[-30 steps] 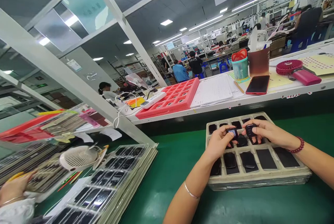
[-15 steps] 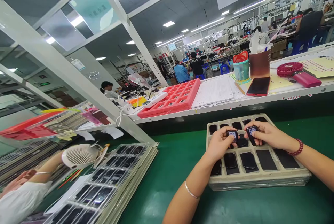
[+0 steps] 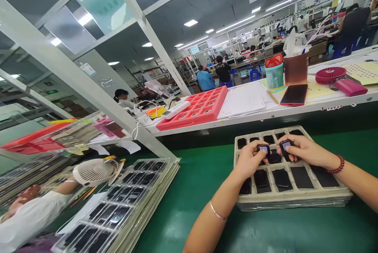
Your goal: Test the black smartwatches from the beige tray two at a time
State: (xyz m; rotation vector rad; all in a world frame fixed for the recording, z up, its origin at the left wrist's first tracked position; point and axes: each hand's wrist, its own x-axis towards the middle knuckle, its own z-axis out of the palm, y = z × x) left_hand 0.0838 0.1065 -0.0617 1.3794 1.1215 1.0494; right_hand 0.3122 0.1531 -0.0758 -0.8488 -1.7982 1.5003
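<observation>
My left hand [image 3: 250, 159] pinches a small black smartwatch body [image 3: 264, 150] whose lit screen shows a QR-like code. In my right hand [image 3: 304, 150] is a second smartwatch body [image 3: 285, 146], also lit with a code, gripped between thumb and fingers. Both are held side by side over a beige compartment tray [image 3: 274, 197]. Several pockets of that tray hold dark watch bodies, such as the watch body [image 3: 281, 179] in the front row. Part of the tray's middle row is hidden behind my hands.
Stacked clear-lidded trays [image 3: 159, 190] of dark units stand at the left on the green bench [image 3: 195, 182]. A co-worker's white sleeve [image 3: 35, 213] and a white fan [image 3: 93, 172] are beyond. The shelf carries a red foam tray [image 3: 218, 101], papers [image 3: 242, 101] and a phone [image 3: 294, 94].
The camera view has shifted slightly. Both hands still hold their watch bodies in nearly the same place. At the left, the co-worker's arm has moved toward the right.
</observation>
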